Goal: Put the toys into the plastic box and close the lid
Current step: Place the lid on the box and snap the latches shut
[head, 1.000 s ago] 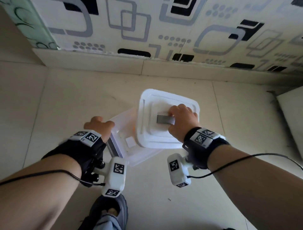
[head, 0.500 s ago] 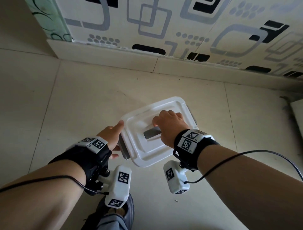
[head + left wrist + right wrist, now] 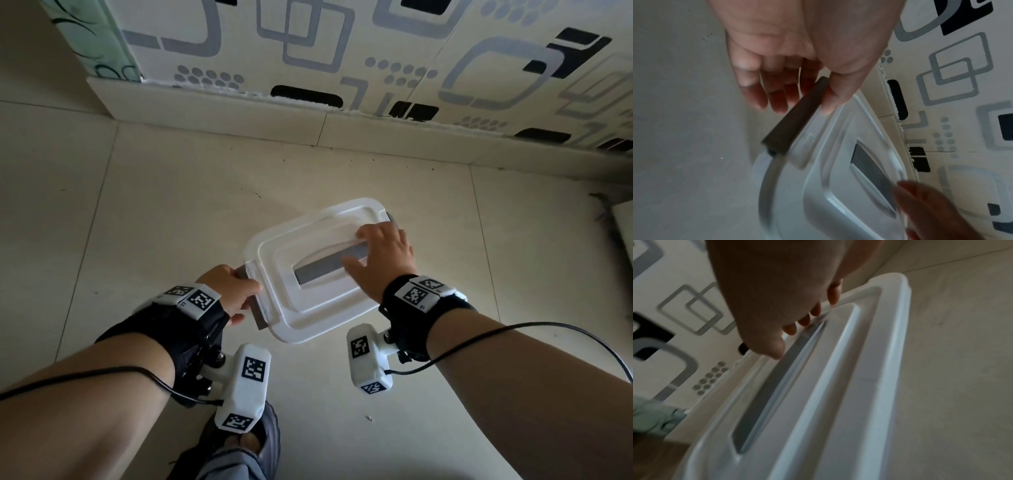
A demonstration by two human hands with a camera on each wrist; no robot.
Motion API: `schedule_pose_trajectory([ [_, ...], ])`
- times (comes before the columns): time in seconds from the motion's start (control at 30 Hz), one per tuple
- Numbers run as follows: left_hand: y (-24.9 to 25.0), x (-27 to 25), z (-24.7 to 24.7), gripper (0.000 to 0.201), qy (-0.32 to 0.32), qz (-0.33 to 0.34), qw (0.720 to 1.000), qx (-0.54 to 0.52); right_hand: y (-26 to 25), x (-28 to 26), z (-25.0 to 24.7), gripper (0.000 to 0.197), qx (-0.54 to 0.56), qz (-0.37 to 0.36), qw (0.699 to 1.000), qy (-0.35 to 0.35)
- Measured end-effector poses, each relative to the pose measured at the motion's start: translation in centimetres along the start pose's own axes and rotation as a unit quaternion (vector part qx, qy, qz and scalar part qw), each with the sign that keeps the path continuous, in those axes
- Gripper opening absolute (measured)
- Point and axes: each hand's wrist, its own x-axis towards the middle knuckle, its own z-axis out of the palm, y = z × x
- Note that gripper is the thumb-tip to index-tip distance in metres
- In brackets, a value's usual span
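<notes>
A white plastic box stands on the tiled floor with its white lid (image 3: 318, 315) lying flat on top; no toys show, since the lid hides the inside. My left hand (image 3: 233, 291) is at the box's left end, thumb and fingers pinching the grey latch (image 3: 795, 120), also seen as latch (image 3: 256, 313). My right hand (image 3: 380, 257) lies on the lid's right half with straight, spread fingers over the grey handle (image 3: 325, 270). A second grey latch (image 3: 392, 219) peeks out beyond its fingertips. The right wrist view shows the same hand (image 3: 797, 331) on the lid (image 3: 859, 369).
A patterned wall with a pale baseboard (image 3: 308, 120) runs across behind the box. My foot in a dark sandal (image 3: 246, 442) is on the floor just below the left wrist. A white object (image 3: 625, 222) sits at the right edge. Bare floor tiles surround the box.
The lid, held tilted over the open box by its handle, now lies flat on the box. My right hand let go of the handle and spread out. My left hand took the latch.
</notes>
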Motion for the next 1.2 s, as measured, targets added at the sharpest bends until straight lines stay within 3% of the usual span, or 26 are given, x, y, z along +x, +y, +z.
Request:
schedule_pose_trajectory([
  [0.13,0.8,0.1,0.2,0.011,0.027,0.021,0.999,-0.006,2.4,0.7,-0.2,0.058,0.031,0.128,0.991,0.033],
  [0.23,1.4,0.2,0.2,0.033,0.066,0.04,0.997,0.012,3.9,1.1,-0.2,0.072,0.109,0.193,0.975,0.006],
  [0.37,1.9,0.3,-0.1,0.055,0.065,0.064,0.996,0.007,5.1,1.8,0.4,0.084,0.32,0.26,0.91,-0.033],
  [0.43,1.8,0.6,-0.1,0.057,0.067,0.079,0.995,-0.001,5.3,1.8,1.0,0.081,0.352,0.276,0.893,-0.041],
  [0.5,1.7,0.8,-0.2,0.062,0.061,0.079,0.995,-0.017,5.4,1.7,1.3,0.058,0.34,0.247,0.907,-0.031],
  [0.57,1.7,0.8,-0.2,0.059,0.054,0.074,0.996,-0.022,5.3,1.4,1.0,0.046,0.321,0.216,0.922,-0.007],
  [0.67,1.6,0.7,-0.2,0.042,0.061,0.08,0.995,-0.006,5.0,0.8,0.9,0.052,0.258,0.177,0.95,0.015],
  [0.77,1.8,0.2,0.1,0.035,0.071,0.095,0.992,0.053,4.7,0.4,1.3,0.06,0.226,0.172,0.959,0.023],
  [0.93,1.9,0.3,0.3,0.058,0.048,0.094,0.992,0.074,5.0,0.4,1.4,0.061,0.203,0.165,0.965,0.02],
  [1.1,2.6,0.2,0.7,0.076,0.087,0.097,0.981,0.142,4.9,0.2,1.3,0.056,0.158,0.146,0.976,0.016],
  [1.2,3.0,0.2,0.8,0.074,0.101,0.115,0.97,0.19,4.8,0.1,1.2,0.053,0.128,0.139,0.982,0.006],
])
